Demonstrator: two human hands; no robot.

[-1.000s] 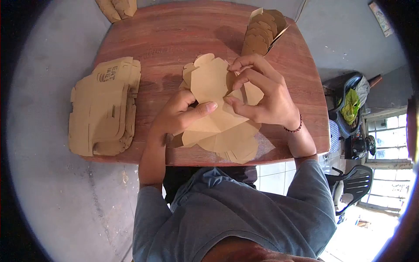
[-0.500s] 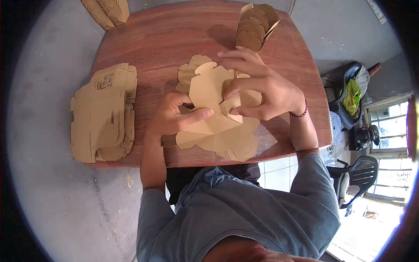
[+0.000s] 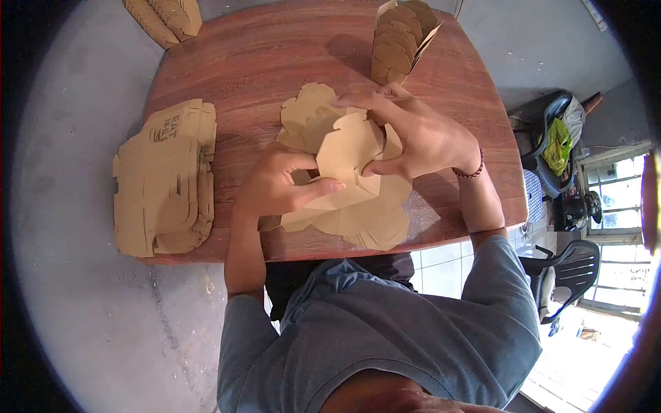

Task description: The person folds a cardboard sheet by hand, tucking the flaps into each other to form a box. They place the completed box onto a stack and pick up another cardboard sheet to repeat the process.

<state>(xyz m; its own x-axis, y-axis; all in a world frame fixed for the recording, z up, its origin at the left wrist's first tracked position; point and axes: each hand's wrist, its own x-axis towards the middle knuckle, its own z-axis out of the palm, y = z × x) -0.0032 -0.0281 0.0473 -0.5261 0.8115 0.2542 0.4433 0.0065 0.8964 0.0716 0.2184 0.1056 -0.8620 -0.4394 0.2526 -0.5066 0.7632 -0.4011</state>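
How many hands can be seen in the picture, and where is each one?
2: the left hand holds the left side of the half-folded carton; the right hand is at its right side.

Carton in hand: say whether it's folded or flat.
Partly folded: the carton has panels bent up between left hand and right hand.

Table: left, carton stack | back right, nested cartons | near middle, single carton over flat blanks

Plain tan cardboard box, partly folded, panels raised, over flat cardboard pieces.
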